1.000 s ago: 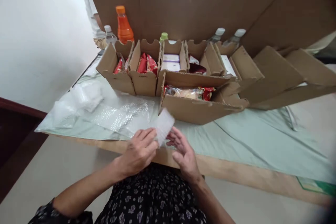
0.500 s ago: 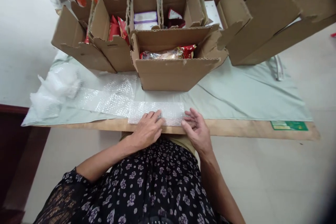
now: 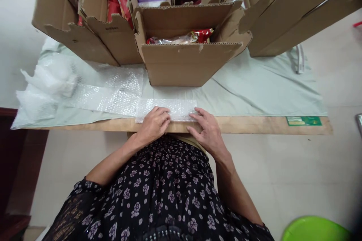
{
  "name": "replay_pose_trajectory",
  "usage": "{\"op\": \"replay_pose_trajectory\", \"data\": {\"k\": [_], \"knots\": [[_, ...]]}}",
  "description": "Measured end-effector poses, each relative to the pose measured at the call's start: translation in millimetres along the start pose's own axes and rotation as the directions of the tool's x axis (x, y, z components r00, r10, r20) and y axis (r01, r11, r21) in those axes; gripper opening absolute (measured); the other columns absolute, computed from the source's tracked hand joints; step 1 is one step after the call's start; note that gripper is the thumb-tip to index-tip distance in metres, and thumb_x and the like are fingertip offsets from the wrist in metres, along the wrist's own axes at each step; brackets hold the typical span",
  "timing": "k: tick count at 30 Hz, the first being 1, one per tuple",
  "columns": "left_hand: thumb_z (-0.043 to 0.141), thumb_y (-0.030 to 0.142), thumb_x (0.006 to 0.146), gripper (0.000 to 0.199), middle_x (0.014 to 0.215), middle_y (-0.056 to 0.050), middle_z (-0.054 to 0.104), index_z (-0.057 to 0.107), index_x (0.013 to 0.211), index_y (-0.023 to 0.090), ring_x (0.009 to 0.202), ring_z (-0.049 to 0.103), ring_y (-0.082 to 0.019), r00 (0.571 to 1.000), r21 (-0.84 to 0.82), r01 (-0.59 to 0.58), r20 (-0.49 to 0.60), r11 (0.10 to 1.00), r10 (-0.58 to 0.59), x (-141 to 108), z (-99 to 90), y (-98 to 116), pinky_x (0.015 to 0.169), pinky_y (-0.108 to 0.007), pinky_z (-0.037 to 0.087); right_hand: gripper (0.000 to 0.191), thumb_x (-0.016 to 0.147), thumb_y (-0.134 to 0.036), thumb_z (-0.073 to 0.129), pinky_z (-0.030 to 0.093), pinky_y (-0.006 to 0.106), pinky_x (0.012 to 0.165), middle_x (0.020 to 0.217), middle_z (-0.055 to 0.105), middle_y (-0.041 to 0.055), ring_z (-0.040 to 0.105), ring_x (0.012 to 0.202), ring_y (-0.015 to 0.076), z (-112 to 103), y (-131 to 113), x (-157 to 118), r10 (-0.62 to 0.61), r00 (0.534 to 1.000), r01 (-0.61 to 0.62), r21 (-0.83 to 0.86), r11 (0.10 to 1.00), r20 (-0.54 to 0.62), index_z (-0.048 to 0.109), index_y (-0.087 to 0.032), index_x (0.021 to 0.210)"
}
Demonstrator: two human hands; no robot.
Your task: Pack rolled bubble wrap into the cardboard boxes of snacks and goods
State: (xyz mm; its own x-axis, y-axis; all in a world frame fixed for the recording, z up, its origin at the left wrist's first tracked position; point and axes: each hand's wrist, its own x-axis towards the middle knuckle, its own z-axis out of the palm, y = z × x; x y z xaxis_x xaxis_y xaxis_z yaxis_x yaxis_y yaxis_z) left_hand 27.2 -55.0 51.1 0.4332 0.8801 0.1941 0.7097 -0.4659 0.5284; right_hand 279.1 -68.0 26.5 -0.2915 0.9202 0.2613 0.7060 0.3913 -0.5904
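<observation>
A flat strip of clear bubble wrap (image 3: 181,108) lies along the table's front edge. My left hand (image 3: 155,123) rests on its left part, fingers bent and close together; whether they pinch the wrap is hidden. At the strip's right end is my right hand (image 3: 207,130), thumb and fingers apart, fingertips at the wrap and nothing held. More bubble wrap (image 3: 113,98) spreads out to the left, with a crumpled white heap (image 3: 56,79) of it at the far left.
Behind the strip stands a cardboard box (image 3: 183,64) with snack packets. Several other open cartons (image 3: 121,45) line the back. A green card (image 3: 304,121) lies at the front right edge. A green basin (image 3: 315,229) is on the floor.
The camera view has shifted, so the boxes and table appear higher and the green basin shows. My right hand's thumb and fingers are spread wider at the strip's right end.
</observation>
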Motion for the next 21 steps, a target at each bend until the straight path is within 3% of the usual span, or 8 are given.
{"op": "replay_pose_trajectory", "data": {"k": [6, 11, 16, 19, 21], "knots": [[0.056, 0.014, 0.097, 0.013, 0.100, -0.006, 0.077, 0.066, 0.090, 0.020, 0.097, 0.066, -0.023, 0.997, -0.074, 0.065, 0.036, 0.995, -0.063, 10, -13.4, -1, 0.089, -0.041, 0.055, 0.024, 0.102, -0.034, 0.057, 0.058, 0.052, 0.101, 0.130, 0.072, 0.0099, 0.067, 0.114, 0.0279, 3, -11, 11, 0.042, 0.986, -0.029, 0.080, 0.996, -0.163, 0.078, -0.025, 0.110], [0.057, 0.016, 0.096, 0.013, 0.103, -0.007, 0.077, 0.066, 0.088, 0.020, 0.096, 0.066, -0.023, 0.996, -0.039, -0.036, 0.079, 0.999, 0.039, 3, -18.9, -2, 0.089, -0.041, 0.053, 0.021, 0.100, -0.030, 0.059, 0.058, 0.054, 0.103, 0.129, 0.073, 0.0084, 0.068, 0.117, 0.0269, 0, -12, 2, 0.074, 0.982, -0.058, 0.097, 0.994, -0.173, 0.079, -0.027, 0.106], [0.058, 0.017, 0.097, 0.012, 0.105, -0.010, 0.076, 0.069, 0.093, 0.018, 0.099, 0.066, -0.025, 1.000, 0.055, -0.023, -0.020, 0.998, 0.024, -6, -21.6, -15, 0.090, -0.042, 0.054, 0.025, 0.095, -0.039, 0.067, 0.056, 0.054, 0.106, 0.132, 0.071, 0.0120, 0.068, 0.121, 0.0285, -10, -1, -10, 0.147, 0.972, -0.125, 0.126, 0.984, -0.185, 0.077, -0.024, 0.111], [0.060, 0.015, 0.096, 0.011, 0.111, -0.012, 0.075, 0.070, 0.098, 0.017, 0.103, 0.065, -0.027, 0.998, 0.143, -0.010, -0.058, 0.990, 0.019, -5, -21.8, -25, 0.092, -0.043, 0.054, 0.029, 0.096, -0.039, 0.063, 0.054, 0.053, 0.107, 0.128, 0.072, 0.0122, 0.067, 0.120, 0.0292, -9, 7, 7, 0.152, 0.965, -0.147, 0.041, 0.988, -0.213, 0.075, -0.023, 0.117], [0.061, 0.015, 0.094, 0.012, 0.113, -0.012, 0.073, 0.071, 0.099, 0.017, 0.103, 0.063, -0.028, 0.999, 0.190, -0.011, -0.047, 0.982, 0.020, -3, -20.3, -29, 0.091, -0.043, 0.054, 0.031, 0.094, -0.036, 0.062, 0.054, 0.053, 0.102, 0.124, 0.073, 0.0132, 0.067, 0.111, 0.0301, -3, 11, 26, 0.143, 0.975, -0.156, -0.067, 0.986, -0.168, 0.074, -0.021, 0.119]]}}
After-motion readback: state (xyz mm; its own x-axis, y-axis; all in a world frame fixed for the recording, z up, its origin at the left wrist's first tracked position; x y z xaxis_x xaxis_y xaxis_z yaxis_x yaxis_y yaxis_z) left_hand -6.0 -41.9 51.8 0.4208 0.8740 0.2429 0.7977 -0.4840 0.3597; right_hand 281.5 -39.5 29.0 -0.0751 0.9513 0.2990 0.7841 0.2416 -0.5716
